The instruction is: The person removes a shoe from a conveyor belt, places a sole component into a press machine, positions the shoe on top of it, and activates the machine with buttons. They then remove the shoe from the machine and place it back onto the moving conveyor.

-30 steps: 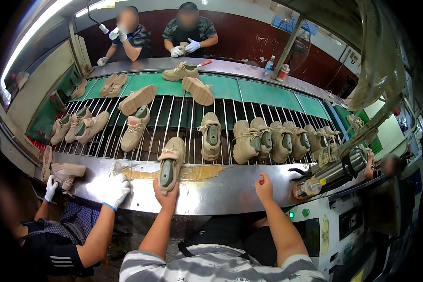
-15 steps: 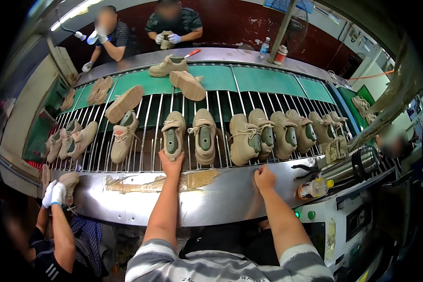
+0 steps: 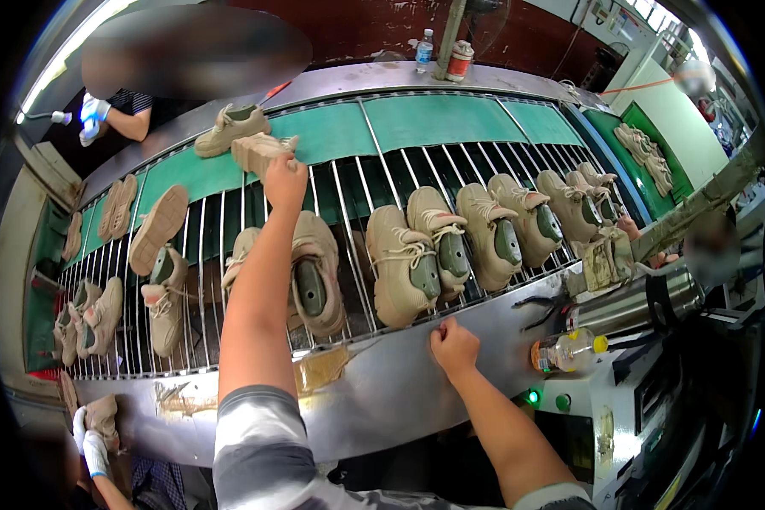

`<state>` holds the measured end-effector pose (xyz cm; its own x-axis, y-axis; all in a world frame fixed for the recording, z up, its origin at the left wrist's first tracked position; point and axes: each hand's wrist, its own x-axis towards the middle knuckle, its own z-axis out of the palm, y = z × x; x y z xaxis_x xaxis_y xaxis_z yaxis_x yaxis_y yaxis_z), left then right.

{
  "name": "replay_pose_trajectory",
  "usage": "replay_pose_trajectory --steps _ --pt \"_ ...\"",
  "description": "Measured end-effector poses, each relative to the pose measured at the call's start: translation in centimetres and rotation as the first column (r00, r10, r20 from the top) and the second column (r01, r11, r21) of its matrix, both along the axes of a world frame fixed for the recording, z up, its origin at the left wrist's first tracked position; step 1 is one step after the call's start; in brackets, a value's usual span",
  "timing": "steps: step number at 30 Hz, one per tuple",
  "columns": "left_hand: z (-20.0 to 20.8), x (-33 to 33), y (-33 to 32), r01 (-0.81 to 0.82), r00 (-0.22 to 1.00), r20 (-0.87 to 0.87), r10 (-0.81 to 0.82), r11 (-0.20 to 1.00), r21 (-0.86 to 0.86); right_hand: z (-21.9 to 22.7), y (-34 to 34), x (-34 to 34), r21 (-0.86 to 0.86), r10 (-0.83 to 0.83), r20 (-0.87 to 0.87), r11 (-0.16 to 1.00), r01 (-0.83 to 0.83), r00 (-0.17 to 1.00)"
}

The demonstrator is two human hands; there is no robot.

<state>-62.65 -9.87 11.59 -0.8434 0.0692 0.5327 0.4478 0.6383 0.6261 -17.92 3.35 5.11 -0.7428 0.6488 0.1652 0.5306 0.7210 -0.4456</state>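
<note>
Step, I judge: taking hold of shoe (image 3: 257, 155) on green strip (image 3: 340, 132), toward rack's (image 3: 342, 204) far edge. Left hand (image 3: 286, 181) curled against shoe; cannot tell if pinching. Right hand (image 3: 455, 346) loosely fisted by near edge. Next move calls for firm grip, clearing neighbouring shoe (image 3: 228, 132).

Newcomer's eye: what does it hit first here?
Probably the left hand, reaching across the metal rods to a beige shoe by the green strip. Next, the row of shoes filling the rods right of centre, then the closed right hand at the near steel ledge.
</note>
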Motion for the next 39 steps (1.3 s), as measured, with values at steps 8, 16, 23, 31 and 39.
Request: replay_pose_trajectory --steps 8,16,23,31,39 --pt "-6.6 -3.7 4.4 -0.045 0.998 -0.013 0.062 0.546 -0.837 -0.6 0.6 -0.5 0.0 0.005 -0.056 1.0 -0.005 0.998" --pt "-4.6 -2.9 3.3 -0.492 0.813 0.116 0.571 0.779 -0.387 -0.3 0.6 -0.5 -0.005 -0.019 -0.054 1.0 0.019 0.998" --pt "-5.0 -5.1 -1.1 -0.129 0.799 0.553 0.237 0.965 -0.228 -0.2 0.6 -0.1 0.019 -0.024 -0.028 1.0 0.024 0.999" --pt "-0.7 3.4 -9.5 -0.127 0.452 0.529 -0.718 0.535 0.835 -0.7 -0.3 0.6 0.037 -0.005 0.049 0.999 0.003 0.999" --pt "5.3 31.9 -25.8 -0.163 0.301 0.333 -0.894 0.296 0.941 0.6 -1.2 0.4 -0.125 -0.054 0.06 0.99 0.061 0.997"
